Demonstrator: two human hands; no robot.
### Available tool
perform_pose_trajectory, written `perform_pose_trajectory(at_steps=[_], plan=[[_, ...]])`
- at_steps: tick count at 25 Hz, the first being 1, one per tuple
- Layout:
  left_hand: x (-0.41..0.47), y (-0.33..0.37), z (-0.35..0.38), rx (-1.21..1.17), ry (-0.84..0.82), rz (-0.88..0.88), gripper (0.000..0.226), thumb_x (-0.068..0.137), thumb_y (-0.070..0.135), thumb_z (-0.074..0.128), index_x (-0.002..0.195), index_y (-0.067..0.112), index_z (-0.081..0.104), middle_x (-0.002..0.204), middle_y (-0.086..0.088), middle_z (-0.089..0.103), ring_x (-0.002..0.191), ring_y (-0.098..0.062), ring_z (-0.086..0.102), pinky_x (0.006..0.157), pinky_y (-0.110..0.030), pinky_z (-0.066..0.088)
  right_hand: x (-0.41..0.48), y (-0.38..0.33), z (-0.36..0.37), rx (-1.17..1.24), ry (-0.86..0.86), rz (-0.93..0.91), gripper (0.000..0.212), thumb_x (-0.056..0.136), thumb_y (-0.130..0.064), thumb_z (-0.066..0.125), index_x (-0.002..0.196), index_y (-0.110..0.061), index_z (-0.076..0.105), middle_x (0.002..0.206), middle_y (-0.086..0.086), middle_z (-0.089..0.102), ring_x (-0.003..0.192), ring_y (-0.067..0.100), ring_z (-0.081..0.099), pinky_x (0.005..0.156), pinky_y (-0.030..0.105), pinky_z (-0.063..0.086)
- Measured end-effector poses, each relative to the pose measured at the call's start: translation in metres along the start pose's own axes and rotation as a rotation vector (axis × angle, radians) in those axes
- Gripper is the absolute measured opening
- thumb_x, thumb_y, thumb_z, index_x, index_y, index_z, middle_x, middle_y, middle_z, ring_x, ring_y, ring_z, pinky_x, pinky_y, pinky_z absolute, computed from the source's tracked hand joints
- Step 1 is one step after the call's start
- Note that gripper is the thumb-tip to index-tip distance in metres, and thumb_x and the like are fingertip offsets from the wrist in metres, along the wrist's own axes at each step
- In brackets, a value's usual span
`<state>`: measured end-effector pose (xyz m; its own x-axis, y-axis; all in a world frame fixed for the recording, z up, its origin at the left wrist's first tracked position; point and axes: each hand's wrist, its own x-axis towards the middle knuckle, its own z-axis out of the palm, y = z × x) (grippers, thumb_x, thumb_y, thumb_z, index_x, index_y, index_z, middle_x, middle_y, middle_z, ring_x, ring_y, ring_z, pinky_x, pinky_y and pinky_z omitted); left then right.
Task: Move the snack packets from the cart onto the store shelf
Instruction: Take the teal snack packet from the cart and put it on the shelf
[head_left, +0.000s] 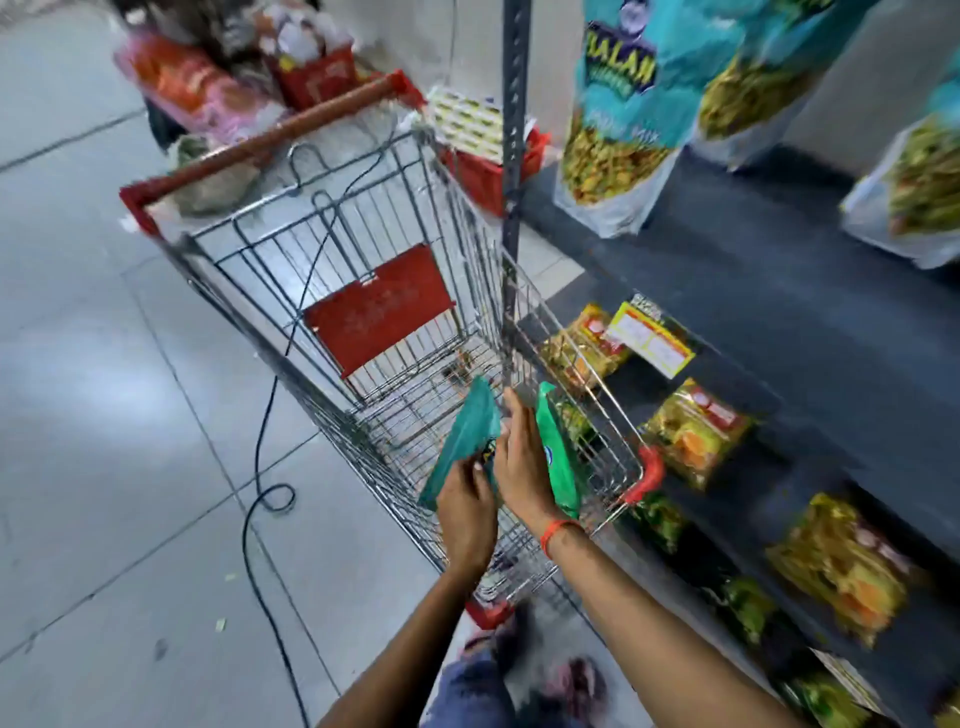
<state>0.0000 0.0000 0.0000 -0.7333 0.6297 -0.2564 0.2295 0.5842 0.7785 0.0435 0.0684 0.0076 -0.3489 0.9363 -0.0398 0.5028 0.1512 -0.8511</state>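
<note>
The cart (363, 291) stands on the floor (104, 364), with the shelf (779, 322) just to its right. Both hands are over the cart's near end: the left hand (465, 512) holds one packet (465, 441), and the right hand (524, 467), beside it, holds another packet (558, 457) nearer the shelf. A cable (265, 467) lies on the floor left of the cart. Large bags (623, 114) stand on the upper shelf, with smaller packs (696, 431) on a lower level. Crates (311, 78) sit beyond the cart.

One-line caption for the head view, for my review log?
Left hand and right hand each lift a green snack packet from the wire cart beside the shelf.
</note>
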Motion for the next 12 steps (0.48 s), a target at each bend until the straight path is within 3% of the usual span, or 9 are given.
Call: perform_pose_trajectory(at_steps=[3,5,6,8,10,11,12], plan=[[0.012,-0.037,0.034,0.061,-0.168,-0.361,0.029,0.091,0.017,0.051,0.11,-0.002,0.062,0.119,-0.029,0.062,0.112,-0.041,0.058,0.093,-0.044,0.047,0.02,0.041,0.021,-0.066,-0.223,0.323,0.066,0.088,0.011,0.038,0.148,-0.001,0.011,0.156,0.019,0.023,0.143,0.031,0.026,0.117,0.036,0.024],[0.024,-0.051,0.056,-0.227,-0.213,-0.488,0.043,0.085,0.009,0.063,0.126,0.0,0.052,0.134,-0.023,0.056,0.124,-0.036,0.053,0.105,-0.047,0.043,0.039,0.074,0.034,-0.124,-0.321,0.42,0.066,0.088,0.009,0.044,0.147,0.0,0.016,0.153,0.021,0.03,0.139,0.032,0.034,0.113,0.036,0.031],[0.03,-0.06,0.066,-0.372,-0.138,-0.539,0.053,0.079,0.002,0.068,0.129,0.001,0.049,0.136,-0.021,0.054,0.124,-0.035,0.052,0.105,-0.048,0.043,0.048,0.084,0.039,-0.138,-0.355,0.451,0.063,0.088,0.007,0.047,0.145,-0.001,0.022,0.149,0.022,0.036,0.134,0.033,0.04,0.111,0.038,0.035],[0.04,-0.08,0.08,-0.529,-0.006,-0.71,0.045,0.077,0.0,0.069,0.119,0.002,0.054,0.133,-0.021,0.056,0.113,-0.034,0.059,0.093,-0.044,0.052,0.066,0.098,0.051,-0.156,-0.437,0.462,0.058,0.089,0.005,0.047,0.143,-0.006,0.029,0.146,0.021,0.041,0.128,0.028,0.046,0.107,0.035,0.039],[0.038,-0.092,0.084,-0.607,-0.16,-0.882,0.004,0.087,0.01,0.057,0.089,0.008,0.059,0.132,-0.02,0.056,0.088,-0.025,0.062,0.07,-0.032,0.053,0.081,0.107,0.061,-0.231,-0.544,0.425,0.047,0.091,0.002,0.046,0.138,-0.004,0.039,0.143,0.022,0.045,0.118,0.017,0.046,0.095,0.026,0.038],[0.04,-0.1,0.088,-0.637,-0.19,-0.942,0.008,0.09,0.008,0.051,0.085,0.009,0.056,0.129,-0.017,0.056,0.075,-0.019,0.058,0.061,-0.029,0.048,0.088,0.111,0.067,-0.268,-0.605,0.411,0.041,0.092,-0.002,0.047,0.132,-0.002,0.046,0.138,0.022,0.05,0.115,0.017,0.049,0.091,0.028,0.04],[0.045,-0.104,0.091,-0.68,-0.103,-0.973,0.007,0.089,0.003,0.048,0.093,0.007,0.053,0.122,-0.016,0.056,0.067,-0.015,0.053,0.055,-0.028,0.043,0.092,0.115,0.072,-0.321,-0.67,0.399,0.037,0.092,-0.005,0.047,0.128,-0.003,0.049,0.134,0.022,0.055,0.115,0.023,0.053,0.09,0.032,0.043]])
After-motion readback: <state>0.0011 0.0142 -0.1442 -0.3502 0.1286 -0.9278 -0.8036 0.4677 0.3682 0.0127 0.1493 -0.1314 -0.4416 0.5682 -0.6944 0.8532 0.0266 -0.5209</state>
